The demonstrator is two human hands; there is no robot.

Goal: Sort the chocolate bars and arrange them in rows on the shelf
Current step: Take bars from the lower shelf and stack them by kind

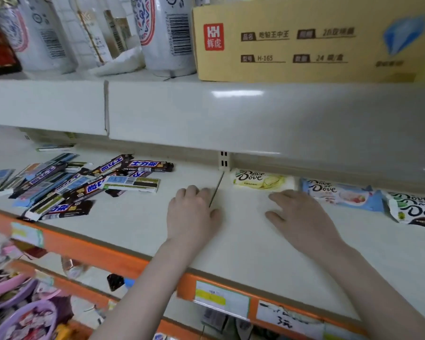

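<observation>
Our chocolate bars lie in two groups on the shelf (243,241): a jumbled heap (79,185) toward its left end, and three Dove bars (263,179) already in a row along the back edge, presumably sorted. Between them our left hand (192,212) and right hand (302,217) rest flat, fingers relaxed, holding nothing. A cardboard box (304,38) sits overhead; nothing blocks the heap.

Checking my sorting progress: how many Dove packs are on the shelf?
3, along the back right: yellow pack, blue pack, white pack at the frame's right edge. More may lie beyond it.
</observation>
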